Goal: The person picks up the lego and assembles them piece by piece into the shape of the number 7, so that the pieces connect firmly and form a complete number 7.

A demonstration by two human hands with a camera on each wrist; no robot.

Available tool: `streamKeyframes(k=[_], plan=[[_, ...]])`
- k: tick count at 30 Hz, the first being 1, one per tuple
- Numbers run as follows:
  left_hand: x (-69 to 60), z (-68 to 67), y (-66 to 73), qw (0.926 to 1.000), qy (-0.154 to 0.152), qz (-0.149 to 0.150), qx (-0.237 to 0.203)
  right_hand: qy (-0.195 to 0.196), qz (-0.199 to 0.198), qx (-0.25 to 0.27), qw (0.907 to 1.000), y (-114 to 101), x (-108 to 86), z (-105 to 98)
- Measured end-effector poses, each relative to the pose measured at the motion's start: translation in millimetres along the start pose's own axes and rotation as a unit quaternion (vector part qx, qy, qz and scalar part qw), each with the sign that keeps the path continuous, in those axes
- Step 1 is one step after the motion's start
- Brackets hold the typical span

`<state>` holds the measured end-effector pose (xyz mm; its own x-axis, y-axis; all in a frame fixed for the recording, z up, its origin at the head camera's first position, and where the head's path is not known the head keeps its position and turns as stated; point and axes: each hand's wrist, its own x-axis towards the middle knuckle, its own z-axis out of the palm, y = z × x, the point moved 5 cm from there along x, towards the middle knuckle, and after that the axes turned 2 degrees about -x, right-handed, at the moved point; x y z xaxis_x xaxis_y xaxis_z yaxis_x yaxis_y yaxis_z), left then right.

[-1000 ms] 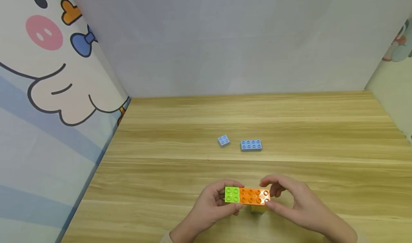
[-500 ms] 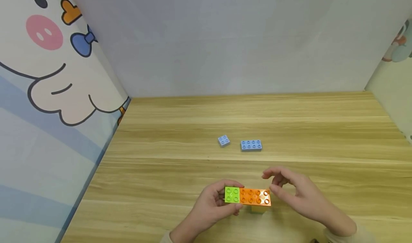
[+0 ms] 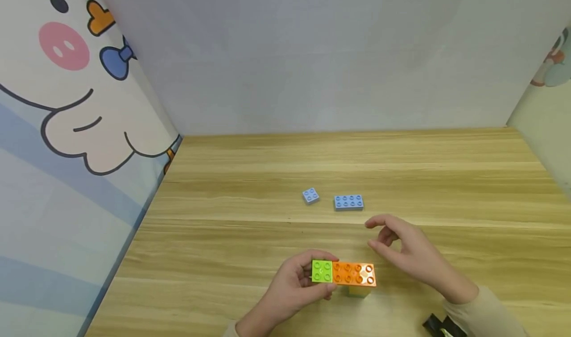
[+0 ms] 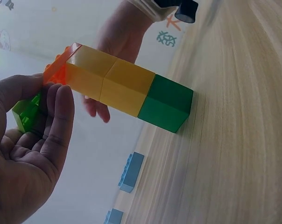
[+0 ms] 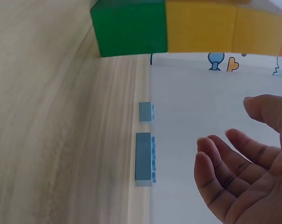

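Observation:
A tower of toy building bricks stands upright on the table: a dark green brick (image 4: pixel 166 103) at the bottom, two yellow bricks (image 4: pixel 124 86) above it, then a long orange brick (image 3: pixel 354 273). Level with the orange brick and overhanging to the left is a lime green brick (image 3: pixel 322 271). My left hand (image 3: pixel 292 285) holds this top part, thumb in front and fingers behind, where orange and lime meet. Apart from the tower, to its upper right, my right hand (image 3: pixel 408 250) hovers with loosely bent fingers and nothing between them.
Farther back on the wooden table (image 3: pixel 223 257) lie a small blue brick (image 3: pixel 311 196) and a longer blue brick (image 3: pixel 349 202). A grey wall (image 3: pixel 330 59) rises behind, with a cartoon-printed panel (image 3: pixel 102 139) along the left. Something black (image 3: pixel 443 325) sits beside the right sleeve.
My right hand has let go of the orange brick's right end and moved up and away toward the blue bricks. The left hand keeps its hold on the tower.

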<state>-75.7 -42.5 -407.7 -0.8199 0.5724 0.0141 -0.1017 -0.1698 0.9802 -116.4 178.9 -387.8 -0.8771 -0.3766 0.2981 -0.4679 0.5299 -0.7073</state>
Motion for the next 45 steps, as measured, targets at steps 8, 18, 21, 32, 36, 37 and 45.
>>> streamKeyframes(k=[8,18,21,32,36,37,45], plan=[[0.4,-0.7,-0.6,0.9999,0.006,-0.013,0.002,-0.006,0.027,-0.005,0.9996,16,12.8,6],[-0.1,-0.6,0.3,0.9999,0.007,-0.013,0.000,-0.027,0.089,-0.025,0.9953,36,26.5,9],[-0.2,-0.6,-0.4,0.9996,0.012,-0.026,-0.001,-0.032,0.104,-0.025,0.9937,41,28.9,10],[-0.1,-0.6,-0.7,0.9995,0.013,-0.028,0.000,-0.050,0.136,-0.035,0.9889,57,44.0,10],[-0.4,-0.6,-0.8,0.9995,0.013,-0.028,0.001,-0.058,0.144,-0.038,0.9871,65,49.0,11],[-0.4,-0.7,-0.9,0.9995,0.013,-0.029,0.002,-0.060,0.146,-0.038,0.9868,66,50.2,11],[-1.1,-1.4,-1.8,0.9995,0.014,-0.026,0.002,-0.068,0.144,-0.050,0.9859,71,58.4,15]])
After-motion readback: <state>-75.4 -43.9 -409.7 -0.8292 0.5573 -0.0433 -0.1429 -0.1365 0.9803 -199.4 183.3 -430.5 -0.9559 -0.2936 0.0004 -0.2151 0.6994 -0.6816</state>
